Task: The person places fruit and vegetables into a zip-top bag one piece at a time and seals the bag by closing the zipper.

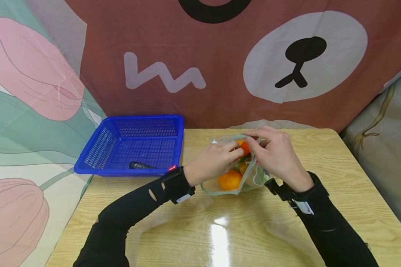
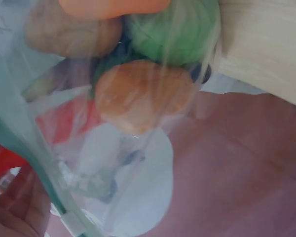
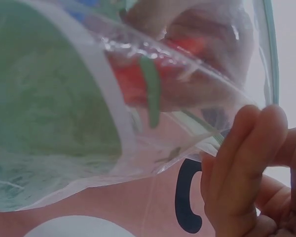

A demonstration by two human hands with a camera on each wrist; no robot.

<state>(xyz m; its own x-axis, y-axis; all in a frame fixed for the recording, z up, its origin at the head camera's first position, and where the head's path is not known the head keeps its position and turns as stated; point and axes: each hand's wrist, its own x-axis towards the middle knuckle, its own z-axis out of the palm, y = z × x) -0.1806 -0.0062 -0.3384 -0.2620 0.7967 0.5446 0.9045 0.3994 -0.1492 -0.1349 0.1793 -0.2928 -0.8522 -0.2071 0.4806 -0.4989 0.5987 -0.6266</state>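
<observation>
Both hands meet at the mouth of a clear plastic bag [image 1: 235, 178]. The left hand [image 1: 210, 161] has its fingers curled into the opening, closing on the bag's near lip, with its fingertips against a small orange-red fruit [image 1: 244, 147] at the top. The right hand [image 1: 275, 155] pinches the opposite lip of the bag between thumb and curled fingers [image 3: 246, 163], holding the mouth apart. Through the plastic show a round orange [image 1: 230, 180] low down, a green fruit [image 2: 175, 29], a brownish one [image 2: 71, 32] and a red piece [image 3: 130, 81].

The bag lies on the wooden table [image 1: 220, 230], toward the far edge and slightly right of the middle. At the table's far left corner a blue basket [image 1: 133, 142] overhangs the edge, with a dark object [image 1: 140, 165] lying inside along its near wall.
</observation>
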